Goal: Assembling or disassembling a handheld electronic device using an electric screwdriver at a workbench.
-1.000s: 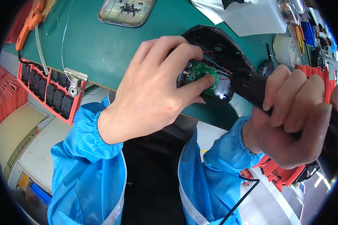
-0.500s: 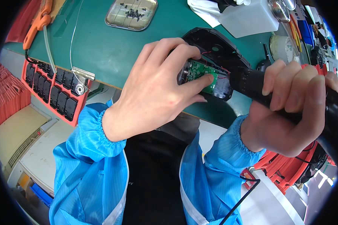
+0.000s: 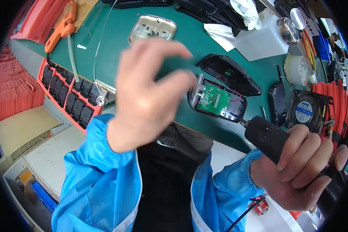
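Head view: right hand [image 3: 303,168] grips screwdriver [image 3: 265,137]; left hand [image 3: 150,91] loosely open, empty.

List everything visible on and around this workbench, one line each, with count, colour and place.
open device case: one, black, green circuit board inside, bench centre
loose case cover: one, black, just behind it
metal tray: one, silver, small black parts inside, far centre
plastic container: one, translucent white, far right
cooling fan: one, black, right edge
red tray: one, rows of black parts, left below bench
orange tool: one, far left
electric screwdriver: one, black, in right hand
left hand: raised, blurred, empty
right hand: gripping the screwdriver
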Demonstrator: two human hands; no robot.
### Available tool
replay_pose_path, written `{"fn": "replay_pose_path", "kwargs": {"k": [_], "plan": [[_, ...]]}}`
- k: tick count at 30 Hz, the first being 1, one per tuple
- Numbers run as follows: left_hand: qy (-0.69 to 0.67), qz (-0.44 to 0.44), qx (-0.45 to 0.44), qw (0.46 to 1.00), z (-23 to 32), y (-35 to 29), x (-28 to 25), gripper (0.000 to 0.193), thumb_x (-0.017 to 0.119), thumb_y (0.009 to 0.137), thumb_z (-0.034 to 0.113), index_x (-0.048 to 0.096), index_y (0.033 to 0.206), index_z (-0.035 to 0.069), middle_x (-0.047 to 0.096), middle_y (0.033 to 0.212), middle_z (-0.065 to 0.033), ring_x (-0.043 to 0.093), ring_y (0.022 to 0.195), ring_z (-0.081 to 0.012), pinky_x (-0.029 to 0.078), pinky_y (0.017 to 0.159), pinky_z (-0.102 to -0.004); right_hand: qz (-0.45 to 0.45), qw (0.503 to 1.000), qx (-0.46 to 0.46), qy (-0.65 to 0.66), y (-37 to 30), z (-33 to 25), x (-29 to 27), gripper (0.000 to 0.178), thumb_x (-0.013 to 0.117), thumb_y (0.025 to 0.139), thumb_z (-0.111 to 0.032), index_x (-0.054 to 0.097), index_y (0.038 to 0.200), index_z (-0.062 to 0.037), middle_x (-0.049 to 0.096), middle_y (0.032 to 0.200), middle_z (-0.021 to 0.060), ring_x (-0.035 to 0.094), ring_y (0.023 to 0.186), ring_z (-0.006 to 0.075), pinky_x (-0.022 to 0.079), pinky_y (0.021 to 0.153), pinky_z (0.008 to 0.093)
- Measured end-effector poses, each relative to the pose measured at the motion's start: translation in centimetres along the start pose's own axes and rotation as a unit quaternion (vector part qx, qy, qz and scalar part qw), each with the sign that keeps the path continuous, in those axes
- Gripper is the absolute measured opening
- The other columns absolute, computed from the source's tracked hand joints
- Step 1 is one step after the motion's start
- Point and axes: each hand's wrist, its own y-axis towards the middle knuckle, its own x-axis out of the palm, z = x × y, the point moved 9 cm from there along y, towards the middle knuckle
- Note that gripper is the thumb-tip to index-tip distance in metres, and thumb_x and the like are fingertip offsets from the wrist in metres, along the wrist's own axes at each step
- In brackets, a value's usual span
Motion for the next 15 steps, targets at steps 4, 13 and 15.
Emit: {"fn": "replay_pose_path", "kwargs": {"k": [4,13,15], "plan": [[0.125,0.035,-0.022,0.991,-4.7,1.0,-2.0,0.033,0.084,0.069,0.001,0.079,0.100,0.006,0.067,0.116,-0.0127,0.064,0.105,-0.0311,0.053,0.089,-0.0415,0.051,0.998,-0.003,-0.020,-0.8,0.7,-0.2,0.031,0.060,0.098,-0.022,0.043,0.119,-0.0072,0.050,0.069,0.0003,0.050,0.053,0.0098,0.044,0.055,0.0276],[-0.046,-0.076,-0.014,0.996,1.2,-0.3,1.1,0.051,0.087,0.066,0.011,0.079,0.116,0.012,0.063,0.128,-0.0135,0.059,0.116,-0.0345,0.050,0.095,-0.0437,-0.007,1.000,0.009,-0.023,-1.4,1.3,0.1,0.032,0.057,0.100,-0.022,0.043,0.126,-0.0078,0.050,0.070,0.0000,0.050,0.055,0.0098,0.044,0.057,0.0290],[-0.080,-0.120,-0.019,0.989,2.2,-1.1,3.3,0.054,0.088,0.062,0.015,0.080,0.115,0.016,0.059,0.134,-0.0140,0.052,0.126,-0.0383,0.047,0.098,-0.0480,-0.006,0.999,0.033,-0.009,-1.8,1.8,-0.6,0.032,0.055,0.101,-0.021,0.043,0.127,-0.0084,0.049,0.070,-0.0005,0.049,0.054,0.0100,0.043,0.056,0.0292]]}}
